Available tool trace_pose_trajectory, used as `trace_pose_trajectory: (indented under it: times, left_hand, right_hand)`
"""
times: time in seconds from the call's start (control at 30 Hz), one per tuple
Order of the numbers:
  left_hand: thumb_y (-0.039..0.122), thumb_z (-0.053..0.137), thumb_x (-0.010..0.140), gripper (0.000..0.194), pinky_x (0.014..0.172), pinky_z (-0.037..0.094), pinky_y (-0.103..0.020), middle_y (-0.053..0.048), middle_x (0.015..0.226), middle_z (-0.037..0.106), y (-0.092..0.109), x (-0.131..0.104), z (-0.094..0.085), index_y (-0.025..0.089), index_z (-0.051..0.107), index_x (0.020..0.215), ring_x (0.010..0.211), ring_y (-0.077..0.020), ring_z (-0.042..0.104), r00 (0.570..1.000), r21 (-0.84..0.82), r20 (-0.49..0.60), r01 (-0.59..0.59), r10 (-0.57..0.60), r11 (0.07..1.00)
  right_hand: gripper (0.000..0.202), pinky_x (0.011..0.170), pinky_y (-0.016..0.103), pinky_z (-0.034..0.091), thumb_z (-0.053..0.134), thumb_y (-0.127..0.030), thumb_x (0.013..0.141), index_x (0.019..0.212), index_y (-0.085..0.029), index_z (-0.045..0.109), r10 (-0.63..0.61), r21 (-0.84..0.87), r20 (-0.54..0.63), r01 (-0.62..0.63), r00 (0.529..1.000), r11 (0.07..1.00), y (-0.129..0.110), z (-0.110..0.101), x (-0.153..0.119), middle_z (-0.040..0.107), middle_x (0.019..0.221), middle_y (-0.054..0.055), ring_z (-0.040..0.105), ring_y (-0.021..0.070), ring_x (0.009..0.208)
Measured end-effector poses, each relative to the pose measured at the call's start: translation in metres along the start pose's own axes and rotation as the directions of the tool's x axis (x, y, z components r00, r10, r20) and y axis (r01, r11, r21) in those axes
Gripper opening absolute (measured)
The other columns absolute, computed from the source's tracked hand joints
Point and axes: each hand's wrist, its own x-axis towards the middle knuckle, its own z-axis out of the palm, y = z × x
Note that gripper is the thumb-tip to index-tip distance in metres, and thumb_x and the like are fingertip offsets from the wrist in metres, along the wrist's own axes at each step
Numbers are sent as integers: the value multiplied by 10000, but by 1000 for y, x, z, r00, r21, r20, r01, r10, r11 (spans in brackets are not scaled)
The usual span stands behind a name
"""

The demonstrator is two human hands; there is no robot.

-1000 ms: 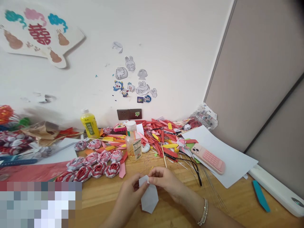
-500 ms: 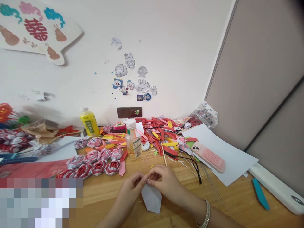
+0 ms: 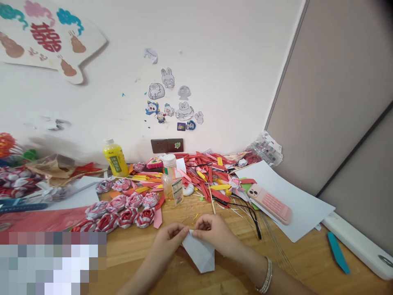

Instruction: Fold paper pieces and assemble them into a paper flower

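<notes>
A white piece of folded paper (image 3: 200,255) hangs from my fingertips above the wooden table (image 3: 129,262), its pointed lower end toward me. My left hand (image 3: 170,237) pinches its upper left edge between thumb and forefinger. On the other side, my right hand (image 3: 213,233) pinches the top right edge, and a small curled bit of paper shows between the two thumbs. A silver bracelet (image 3: 268,275) circles my right wrist. Just beyond my hands stands a clear jar (image 3: 173,186) with a white lid, and folded paper roses (image 3: 127,216) lie to the left.
Red, pink and yellow paper strips (image 3: 204,174) are heaped along the wall. A yellow bottle (image 3: 116,159) stands at the back left. On the right, a pink phone (image 3: 270,203) rests on white paper (image 3: 294,229), near thin wires (image 3: 278,246) and a teal strip (image 3: 337,253).
The lower end of the white paper has swung slightly to the right. My right thumb has shifted a little right, away from the left thumb, showing more of the paper's top edge.
</notes>
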Motion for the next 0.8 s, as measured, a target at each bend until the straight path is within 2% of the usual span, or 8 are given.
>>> trace_pose_trajectory:
  times: [0.17, 0.33, 0.57, 0.63, 0.8]
  left_hand:
    - [494, 632, 544, 347, 501, 396, -247, 14, 513, 565, 0, 0, 0, 150, 594, 571, 532, -152, 522, 999, 42, -14, -46, 47, 998]
    - [480, 645, 537, 336, 504, 408, -254, 6, 522, 578, -1, 3, -1, 148, 603, 563, 539, -157, 526, 996, 67, -30, -83, 85, 994]
    - [552, 622, 544, 410, 558, 483, -327, 1, 552, 599, 1, 1, -1, 147, 585, 589, 558, -190, 580, 998, -103, 67, 22, -15, 994]
    - [533, 628, 553, 391, 555, 481, -320, -2, 558, 607, 3, 0, -1, 146, 590, 601, 562, -188, 581, 998, -101, 56, 18, -12, 995]
    - [399, 706, 466, 311, 511, 443, -272, 1, 541, 614, 3, 3, -2, 146, 612, 622, 534, -159, 554, 1000, -52, 9, -7, 7, 999]
  right_hand:
    - [130, 562, 211, 390, 667, -241, 626, 669, -138, 600, -16, -25, 0, 16, 1000, 1000, 1, -1, 0, 571, 639, -10, 511, 108, 615]
    - [166, 536, 207, 380, 640, -296, 665, 700, -135, 623, 36, -25, 67, -34, 997, 999, 5, -3, 2, 589, 635, -5, 518, 109, 598]
    - [120, 536, 203, 374, 636, -231, 655, 697, -121, 615, 42, -14, 34, -42, 999, 999, 3, -3, 1, 589, 634, -4, 510, 101, 588]
    - [105, 535, 202, 374, 632, -217, 655, 691, -121, 612, 43, -13, 24, -43, 999, 999, 2, -2, 1, 587, 633, -5, 508, 99, 583]
    - [96, 527, 201, 377, 635, -209, 647, 684, -122, 621, 36, -7, 16, -36, 999, 999, 1, -3, 1, 591, 629, -1, 511, 101, 581]
